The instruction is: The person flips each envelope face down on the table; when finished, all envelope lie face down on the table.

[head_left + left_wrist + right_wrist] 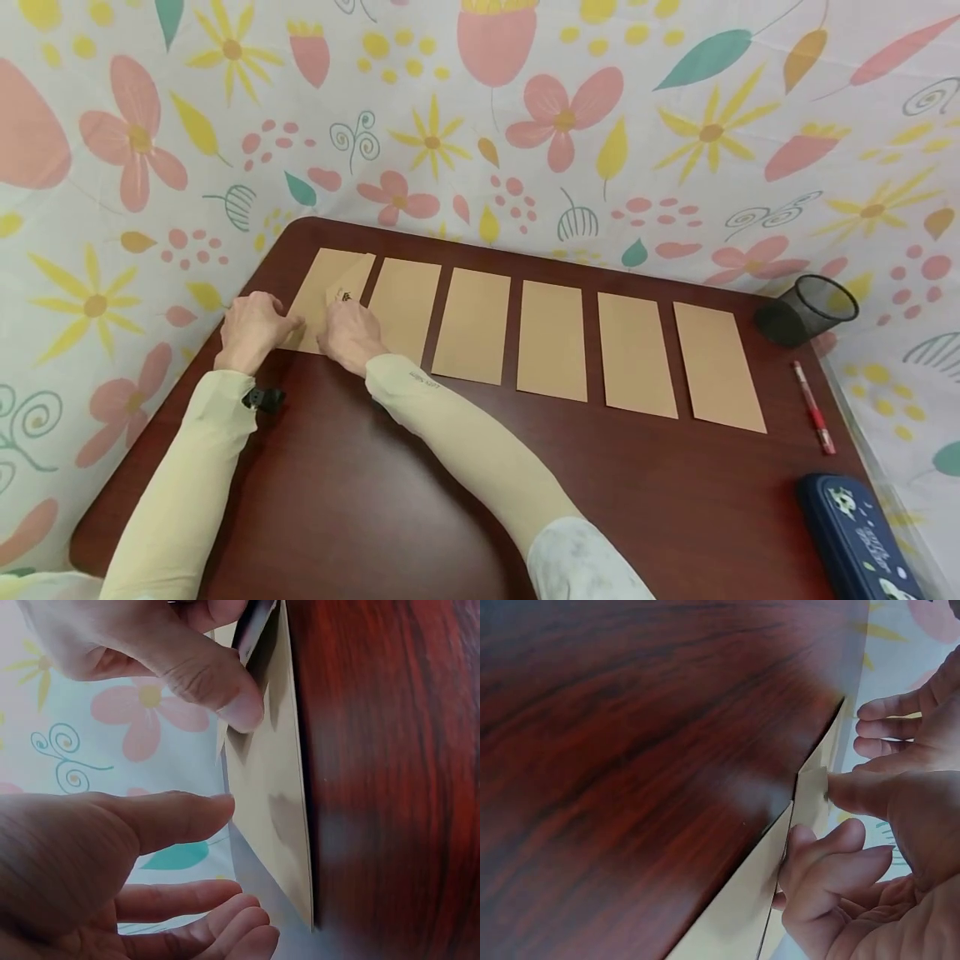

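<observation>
At the left end of a row of flat brown paper rectangles lies the leftmost brown paper [322, 271]. Above its right part, my right hand [351, 333] pinches a raised brown paper piece [347, 279] that carries a small dark print. In the left wrist view the right thumb [236, 701] lies on the brown surface. My left hand [253, 327] is at the left edge of the leftmost paper, its thumb over it and its fingers loosely extended. Whether that thumb touches the paper, I cannot tell. The right fingertips behind the raised piece are partly hidden.
More brown papers [472, 325] continue rightward in a spaced row on the dark red-brown table [360, 500]. At the right stand a black mesh cup [787, 317], a red pen [813, 408] and a dark blue pencil case [858, 533]. Patterned cloth [450, 108] hangs behind.
</observation>
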`<act>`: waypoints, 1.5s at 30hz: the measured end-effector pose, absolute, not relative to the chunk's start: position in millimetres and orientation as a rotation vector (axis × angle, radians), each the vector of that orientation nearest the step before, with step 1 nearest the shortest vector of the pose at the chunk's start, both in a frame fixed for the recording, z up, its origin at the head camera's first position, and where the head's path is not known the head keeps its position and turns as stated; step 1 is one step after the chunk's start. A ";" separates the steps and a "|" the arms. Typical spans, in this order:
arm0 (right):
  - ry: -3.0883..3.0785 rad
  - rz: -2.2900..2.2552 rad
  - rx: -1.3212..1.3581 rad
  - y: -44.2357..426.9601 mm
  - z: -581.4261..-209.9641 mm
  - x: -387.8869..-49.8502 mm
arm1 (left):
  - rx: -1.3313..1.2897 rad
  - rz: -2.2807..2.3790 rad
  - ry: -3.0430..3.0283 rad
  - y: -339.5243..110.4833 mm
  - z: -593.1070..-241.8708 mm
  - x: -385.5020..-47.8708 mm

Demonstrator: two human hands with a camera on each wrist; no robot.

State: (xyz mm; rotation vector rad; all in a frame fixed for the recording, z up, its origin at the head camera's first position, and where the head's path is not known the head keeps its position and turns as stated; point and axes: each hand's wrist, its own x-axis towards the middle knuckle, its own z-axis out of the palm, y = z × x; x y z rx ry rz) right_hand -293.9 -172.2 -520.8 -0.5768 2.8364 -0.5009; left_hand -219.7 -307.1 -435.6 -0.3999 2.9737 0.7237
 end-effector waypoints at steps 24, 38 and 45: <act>2.909 -0.774 -0.569 -157.4 -513.9 -280.2 | -0.367 0.949 2.800 -326.1 -441.9 -224.2; 2.821 -1.036 -0.527 -113.2 -440.0 -232.0 | -0.214 1.356 2.538 -346.9 -444.4 -219.4; 2.674 -1.250 -0.562 -102.8 -446.2 -230.0 | -0.199 1.441 2.531 -351.6 -445.0 -214.7</act>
